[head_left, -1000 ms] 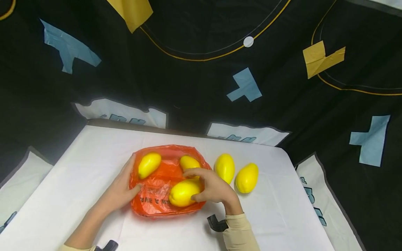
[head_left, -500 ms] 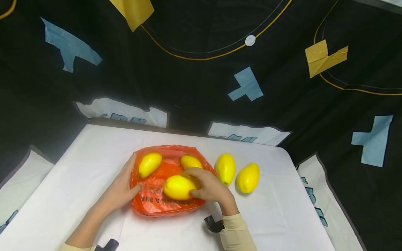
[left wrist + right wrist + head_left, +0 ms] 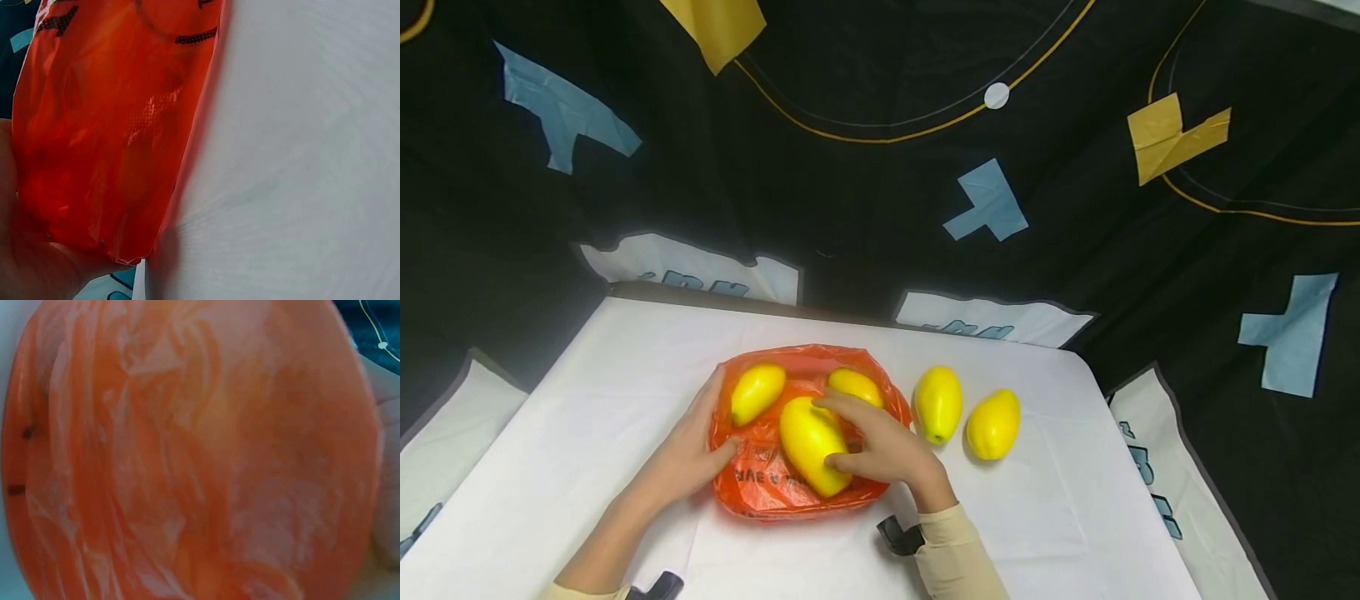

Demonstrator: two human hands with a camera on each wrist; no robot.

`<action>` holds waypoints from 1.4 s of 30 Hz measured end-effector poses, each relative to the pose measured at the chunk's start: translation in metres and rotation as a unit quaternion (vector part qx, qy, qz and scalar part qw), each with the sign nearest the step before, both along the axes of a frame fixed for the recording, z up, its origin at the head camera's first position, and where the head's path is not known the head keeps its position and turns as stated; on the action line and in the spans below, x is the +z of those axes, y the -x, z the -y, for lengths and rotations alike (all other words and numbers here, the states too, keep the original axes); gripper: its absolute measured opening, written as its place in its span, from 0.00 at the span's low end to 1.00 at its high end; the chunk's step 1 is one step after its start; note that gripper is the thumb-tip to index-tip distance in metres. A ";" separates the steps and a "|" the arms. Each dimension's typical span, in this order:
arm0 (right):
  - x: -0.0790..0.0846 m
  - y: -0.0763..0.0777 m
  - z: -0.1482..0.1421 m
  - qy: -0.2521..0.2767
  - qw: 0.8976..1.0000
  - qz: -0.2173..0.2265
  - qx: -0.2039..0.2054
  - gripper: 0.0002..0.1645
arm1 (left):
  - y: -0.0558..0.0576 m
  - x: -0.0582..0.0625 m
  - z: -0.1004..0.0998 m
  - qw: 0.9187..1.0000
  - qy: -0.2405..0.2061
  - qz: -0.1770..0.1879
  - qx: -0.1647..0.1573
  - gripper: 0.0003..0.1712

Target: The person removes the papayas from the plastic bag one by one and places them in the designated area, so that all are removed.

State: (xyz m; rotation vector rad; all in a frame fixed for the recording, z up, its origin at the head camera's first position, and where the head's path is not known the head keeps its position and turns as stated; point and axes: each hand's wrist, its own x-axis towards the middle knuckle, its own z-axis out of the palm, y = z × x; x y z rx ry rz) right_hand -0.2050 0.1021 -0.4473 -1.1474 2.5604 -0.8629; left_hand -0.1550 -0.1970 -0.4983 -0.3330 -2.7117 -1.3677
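Note:
My left hand (image 3: 696,442) grips the left side of an open red plastic bag (image 3: 748,492), thumb over its rim. In the left wrist view, the bag (image 3: 106,156) fills the left half, and part of the hand (image 3: 50,269) shows beneath it. With thumb and fingers spread, my right hand (image 3: 880,442) holds a large yellow mango (image 3: 805,437) over the bag's opening. Inside the bag lie a yellow mango (image 3: 758,393) at the left and another yellow mango (image 3: 857,385) at the back right. The bag's wall (image 3: 187,456) covers most of the right wrist view.
Two more yellow mangoes stand right of the bag, a nearer-left mango (image 3: 937,404) and a right mango (image 3: 993,425). All rest on a white-covered table (image 3: 1060,500). Behind it hangs a black cloth (image 3: 850,225) with blue and yellow patches.
My right hand has shifted left with its mango, which turned from lying sideways to pointing toward me. The left hand stays at the bag's left side.

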 end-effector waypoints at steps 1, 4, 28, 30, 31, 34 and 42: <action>0.000 0.001 0.001 0.003 1.000 0.001 0.004 0.45 | 0.000 0.000 0.000 1.000 0.001 -0.001 0.000 0.60; -0.002 0.002 0.004 0.009 1.000 0.011 0.022 0.46 | 0.000 -0.001 0.000 1.000 0.000 0.003 0.000 0.60; -0.022 0.003 0.009 0.025 0.999 0.039 0.011 0.41 | 0.000 0.002 -0.002 1.000 0.004 0.003 0.001 0.60; -0.022 0.002 0.008 0.029 0.999 0.036 0.009 0.41 | 0.000 0.002 -0.002 1.000 0.003 0.003 0.000 0.60; -0.021 0.002 0.008 0.031 0.999 0.035 0.008 0.41 | 0.000 0.002 -0.002 1.000 0.002 0.003 -0.001 0.60; -0.016 0.000 0.006 0.038 0.999 0.030 -0.001 0.42 | 0.000 0.002 -0.001 1.000 -0.001 0.002 -0.003 0.60; 0.008 -0.006 -0.002 0.059 0.997 0.019 -0.038 0.45 | -0.001 0.001 -0.001 1.000 -0.001 0.002 -0.001 0.61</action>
